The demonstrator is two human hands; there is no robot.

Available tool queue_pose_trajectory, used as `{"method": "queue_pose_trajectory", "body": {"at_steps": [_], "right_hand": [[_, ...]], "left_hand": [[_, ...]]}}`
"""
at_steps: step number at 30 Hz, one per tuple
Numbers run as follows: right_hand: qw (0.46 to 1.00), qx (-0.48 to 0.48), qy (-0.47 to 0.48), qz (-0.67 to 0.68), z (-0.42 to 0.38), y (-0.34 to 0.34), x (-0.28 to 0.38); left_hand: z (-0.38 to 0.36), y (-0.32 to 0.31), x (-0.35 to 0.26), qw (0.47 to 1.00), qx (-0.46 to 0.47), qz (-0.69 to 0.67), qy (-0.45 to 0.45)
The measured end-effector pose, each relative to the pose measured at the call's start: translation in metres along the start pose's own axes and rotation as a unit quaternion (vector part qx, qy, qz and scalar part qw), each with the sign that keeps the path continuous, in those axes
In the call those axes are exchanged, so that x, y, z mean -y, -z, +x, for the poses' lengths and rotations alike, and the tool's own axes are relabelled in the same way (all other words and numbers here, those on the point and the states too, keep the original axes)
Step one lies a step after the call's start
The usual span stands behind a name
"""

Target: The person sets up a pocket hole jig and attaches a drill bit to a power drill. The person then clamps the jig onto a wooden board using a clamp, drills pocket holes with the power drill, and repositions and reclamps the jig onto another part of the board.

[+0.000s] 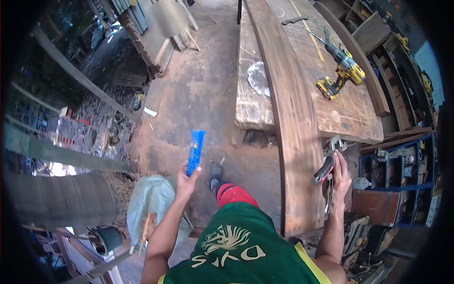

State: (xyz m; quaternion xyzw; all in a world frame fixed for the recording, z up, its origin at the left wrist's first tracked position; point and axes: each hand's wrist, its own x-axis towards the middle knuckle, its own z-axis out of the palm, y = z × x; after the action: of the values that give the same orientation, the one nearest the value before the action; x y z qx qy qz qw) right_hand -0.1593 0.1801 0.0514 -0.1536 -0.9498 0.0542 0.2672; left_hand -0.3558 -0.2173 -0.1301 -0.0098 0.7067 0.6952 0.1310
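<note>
Held up over the floor, a blue object (195, 150), long and narrow, is gripped at its lower end by my left hand (187, 177), fingers closed around it. On the other side, my right hand (338, 179) is at the right edge of a long wooden plank (298, 109), closed on a metal clamp with a black and red handle (323, 170). The clamp is beside the workbench's front edge. The plank lies lengthwise on the workbench (255, 111) and extends past its near edge. A yellow and black cordless drill (344, 71) lies on the bench.
A yellow folding rule or strip (309, 33) and a dark tool (294, 20) lie on the bench. Blue shelving (397, 187) stands at the right. A translucent plastic bag (149, 199) is at the lower left. Concrete floor (194, 85) shows left of the bench.
</note>
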Motion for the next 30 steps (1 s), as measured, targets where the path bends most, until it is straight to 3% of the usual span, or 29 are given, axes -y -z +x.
{"method": "queue_pose_trajectory", "body": {"at_steps": [1, 3, 4, 5, 6, 10, 12, 17, 19, 23, 28, 30], "right_hand": [[1.000, -0.005, -0.006, 0.002, 0.019, -0.014, 0.008], [0.998, 0.012, 0.046, -0.031, 0.059, -0.040, 0.024], [0.997, 0.017, 0.069, -0.024, 0.083, -0.056, 0.033], [0.995, 0.039, 0.088, -0.025, 0.108, -0.068, 0.044], [0.994, 0.063, 0.088, 0.001, 0.127, -0.078, 0.057], [0.988, 0.072, 0.128, 0.042, 0.224, -0.123, 0.100], [0.984, 0.079, 0.152, 0.050, 0.266, -0.160, 0.100], [0.983, 0.073, 0.167, -0.010, 0.387, -0.242, 0.105], [0.983, 0.011, 0.184, -0.010, 0.440, -0.278, 0.107], [0.988, -0.018, 0.140, -0.060, 0.540, -0.356, 0.087], [0.988, -0.047, 0.107, -0.097, 0.634, -0.394, 0.082], [0.992, 0.003, 0.042, -0.118, 0.660, -0.394, 0.085]], "left_hand": [[0.026, 0.017, -0.011, 1.000, 0.004, 0.005, -0.004], [0.070, 0.050, -0.038, 0.989, -0.066, -0.091, 0.095], [0.100, 0.070, -0.038, 0.990, -0.063, -0.091, 0.087], [0.119, 0.095, -0.025, 0.981, -0.125, -0.096, 0.113], [0.120, 0.121, -0.017, 0.967, -0.187, -0.098, 0.145], [0.131, 0.207, 0.000, 0.947, -0.203, -0.177, 0.176], [0.129, 0.219, -0.010, 0.901, -0.315, -0.196, 0.225], [0.156, 0.250, 0.044, 0.851, -0.383, -0.265, 0.243], [0.185, 0.243, 0.044, 0.813, -0.421, -0.304, 0.263], [0.305, 0.256, 0.065, 0.813, -0.376, -0.310, 0.319], [0.541, 0.243, 0.002, 0.865, -0.266, -0.351, 0.240], [0.650, 0.221, -0.053, 0.905, -0.200, -0.323, 0.190]]}}
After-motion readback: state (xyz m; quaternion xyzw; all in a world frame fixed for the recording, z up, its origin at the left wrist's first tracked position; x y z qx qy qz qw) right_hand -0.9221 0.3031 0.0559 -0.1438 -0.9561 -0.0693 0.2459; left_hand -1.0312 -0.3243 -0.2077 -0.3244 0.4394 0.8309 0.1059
